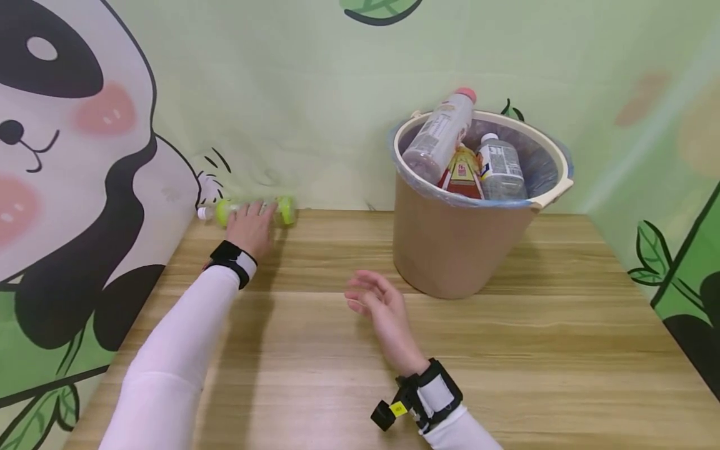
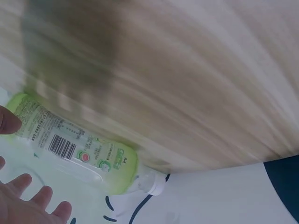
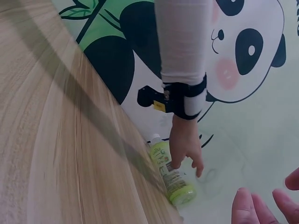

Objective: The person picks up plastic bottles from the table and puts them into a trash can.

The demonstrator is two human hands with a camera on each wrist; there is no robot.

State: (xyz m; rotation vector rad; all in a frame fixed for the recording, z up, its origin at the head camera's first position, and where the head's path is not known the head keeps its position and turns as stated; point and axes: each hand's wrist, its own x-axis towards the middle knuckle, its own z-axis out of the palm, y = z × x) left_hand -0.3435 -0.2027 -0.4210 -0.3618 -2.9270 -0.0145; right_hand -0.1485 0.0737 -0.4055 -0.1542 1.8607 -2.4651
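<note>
A clear plastic bottle with a lime-green label (image 1: 285,211) and white cap lies on its side at the table's back left, along the wall. My left hand (image 1: 250,230) reaches over its middle, hiding part of it. In the left wrist view, thumb and fingers are spread apart above the bottle (image 2: 79,145), not closed round it. The right wrist view also has the left hand (image 3: 185,142) over the bottle (image 3: 180,189). Fingers loosely bent and holding nothing, my right hand (image 1: 388,315) hovers over the middle of the table, left of the bin.
A brown bin (image 1: 450,244) with a bluish liner stands at the back right. Inside it are a pink-capped bottle (image 1: 444,134), a white-capped bottle (image 1: 502,169) and a red-yellow package (image 1: 464,174). Panda-printed cloth (image 1: 315,119) walls the wooden table (image 1: 315,362).
</note>
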